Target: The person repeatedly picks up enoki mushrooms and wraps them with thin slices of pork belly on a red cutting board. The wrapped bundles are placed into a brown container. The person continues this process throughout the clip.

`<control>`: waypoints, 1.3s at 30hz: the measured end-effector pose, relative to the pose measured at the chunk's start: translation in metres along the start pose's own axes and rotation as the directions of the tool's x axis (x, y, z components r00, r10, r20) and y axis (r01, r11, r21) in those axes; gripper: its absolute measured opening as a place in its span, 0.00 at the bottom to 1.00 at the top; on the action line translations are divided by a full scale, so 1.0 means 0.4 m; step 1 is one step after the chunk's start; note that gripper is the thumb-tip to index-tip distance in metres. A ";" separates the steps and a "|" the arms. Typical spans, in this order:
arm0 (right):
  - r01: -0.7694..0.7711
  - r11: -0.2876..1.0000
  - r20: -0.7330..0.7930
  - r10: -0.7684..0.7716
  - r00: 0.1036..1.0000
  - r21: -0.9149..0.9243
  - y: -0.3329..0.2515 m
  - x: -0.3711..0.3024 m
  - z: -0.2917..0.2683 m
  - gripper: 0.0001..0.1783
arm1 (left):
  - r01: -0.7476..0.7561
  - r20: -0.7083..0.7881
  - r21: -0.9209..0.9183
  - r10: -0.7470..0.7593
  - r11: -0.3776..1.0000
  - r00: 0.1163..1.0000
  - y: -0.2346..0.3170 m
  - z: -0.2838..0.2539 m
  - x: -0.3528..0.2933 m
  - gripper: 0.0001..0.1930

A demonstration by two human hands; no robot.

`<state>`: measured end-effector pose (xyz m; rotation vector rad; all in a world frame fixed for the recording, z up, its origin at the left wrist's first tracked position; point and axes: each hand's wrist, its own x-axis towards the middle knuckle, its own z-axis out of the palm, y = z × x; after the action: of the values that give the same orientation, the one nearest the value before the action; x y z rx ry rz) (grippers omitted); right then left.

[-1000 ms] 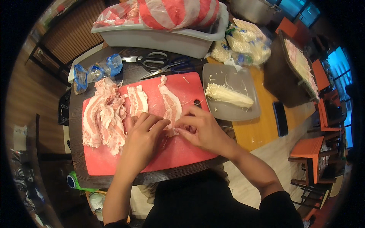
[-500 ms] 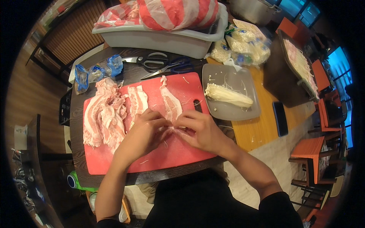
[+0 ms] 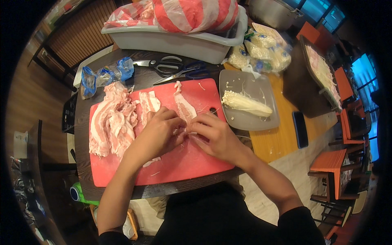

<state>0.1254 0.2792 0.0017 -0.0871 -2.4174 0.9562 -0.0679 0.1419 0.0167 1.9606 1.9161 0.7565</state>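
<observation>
Orange chairs [image 3: 330,160], a big pot [image 3: 270,15] and a red cutting board [image 3: 179,169] suggest a restaurant.

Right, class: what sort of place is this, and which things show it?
Probably a restaurant dining area doubling as a prep space: orange chairs at right, a large pot at the back, and raw meat on a red board.
</observation>
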 end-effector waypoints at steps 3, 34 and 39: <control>0.016 1.000 0.003 -0.016 1.000 -0.019 0.023 0.014 0.000 0.09 | 0.068 -0.084 -0.034 -0.071 0.997 0.994 0.011 -0.012 -0.012 0.17; 0.062 0.987 0.052 -0.054 0.997 -0.147 0.034 0.035 -0.012 0.14 | 0.006 -0.162 0.000 -0.006 1.000 0.987 -0.018 -0.003 0.004 0.22; 0.115 0.988 0.018 -0.113 0.993 -0.108 0.044 0.047 -0.017 0.14 | 0.093 -0.100 -0.188 -0.114 0.978 0.988 -0.007 -0.007 0.017 0.26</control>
<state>0.1106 0.3013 0.0027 0.0183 -2.4559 0.7764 -0.0719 0.1485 0.0184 1.7290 1.9180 0.9919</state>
